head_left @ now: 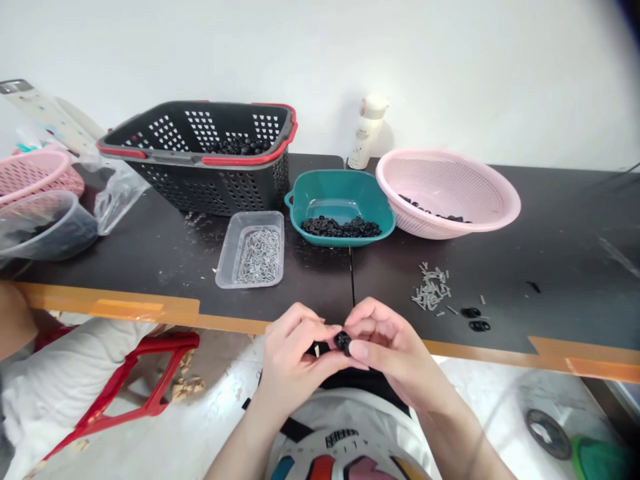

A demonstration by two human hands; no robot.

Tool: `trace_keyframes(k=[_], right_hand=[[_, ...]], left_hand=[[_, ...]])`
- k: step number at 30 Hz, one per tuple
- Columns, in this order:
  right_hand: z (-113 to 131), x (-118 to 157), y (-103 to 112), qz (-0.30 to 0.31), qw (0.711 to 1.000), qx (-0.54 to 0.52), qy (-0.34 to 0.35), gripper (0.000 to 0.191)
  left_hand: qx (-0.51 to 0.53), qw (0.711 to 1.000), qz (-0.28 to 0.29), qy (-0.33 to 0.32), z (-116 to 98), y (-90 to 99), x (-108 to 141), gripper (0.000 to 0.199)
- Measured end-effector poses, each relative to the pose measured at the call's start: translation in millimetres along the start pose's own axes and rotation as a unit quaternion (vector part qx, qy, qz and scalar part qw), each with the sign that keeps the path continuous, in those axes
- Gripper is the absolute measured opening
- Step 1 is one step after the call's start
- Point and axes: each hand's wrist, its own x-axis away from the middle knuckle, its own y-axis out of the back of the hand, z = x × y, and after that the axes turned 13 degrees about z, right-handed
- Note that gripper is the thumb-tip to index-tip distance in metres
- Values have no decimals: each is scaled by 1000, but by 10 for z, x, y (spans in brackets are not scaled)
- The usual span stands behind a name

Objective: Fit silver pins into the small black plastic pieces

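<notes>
Both my hands meet in front of my body at the table's near edge. Between the fingertips is a small black plastic piece (343, 342), partly covered, its exact kind not plain. My left hand (300, 347) pinches it from the left, thumb below and fingers above. From the right, my right hand (387, 340) grips it with thumb and curled fingers. To the right lie two black oval pieces with holes (479, 326) and a loose pile of small metal springs or pins (431, 290). A see-through tray (227, 257) with many more metal pieces stands beyond my left hand.
A teal basin (343, 179) and a pink colander (505, 200) hold black parts, as does the black basket (200, 187) with red handles. A white bottle (367, 133) stands behind. At left are a see-through bowl (75, 230), a red stool (170, 380) and another person's leg (75, 380).
</notes>
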Motion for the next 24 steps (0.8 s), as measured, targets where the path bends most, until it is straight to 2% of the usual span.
trace_keyframes(k=[4,8,12,15,18,20,22,24], right_hand=[[-31,-1,-38,-3,998,39,51,12],[-51,-4,-72,-41,983,149,103,14],[-40,13,-85,-76,942,288,157,16],[-32,34,-88,-72,930,316,174,15],[-41,52,-85,-73,944,275,164,13],[-49,57,-70,-72,961,233,133,13],[-47,55,-41,-49,979,184,76,15],[-31,46,0,-1,986,163,27,17]], left_hand=[[27,1000,12,-4,30,8,-12,26],[42,999,29,3,39,7,-6,11],[4,1000,-23,-15,29,-8,23,15],[-27,998,-43,-33,14,-16,37,13],[-55,996,-49,-56,3,-22,47,13],[-66,994,-53,-68,0,-20,54,14],[-70,993,-53,-81,-1,-11,56,15],[-69,992,-42,-92,2,3,50,14]])
